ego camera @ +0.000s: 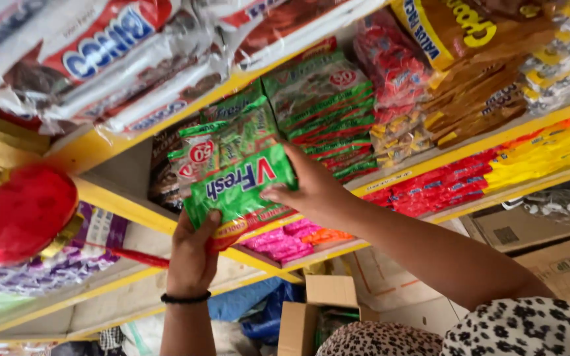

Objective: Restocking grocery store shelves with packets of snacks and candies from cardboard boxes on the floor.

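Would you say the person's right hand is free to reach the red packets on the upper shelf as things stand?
Probably not yet: the right hand is gripping the green packet together with the left hand. The red packets themselves lie unblocked nearby.

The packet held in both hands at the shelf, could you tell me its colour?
Bright green packet, seen from the head view.

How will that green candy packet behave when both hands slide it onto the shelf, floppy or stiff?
Probably floppy: the green packet is thin glossy film, held by the left hand and right hand. Likely light and slippery; its shiny wrap could slide off the green packs stacked behind.
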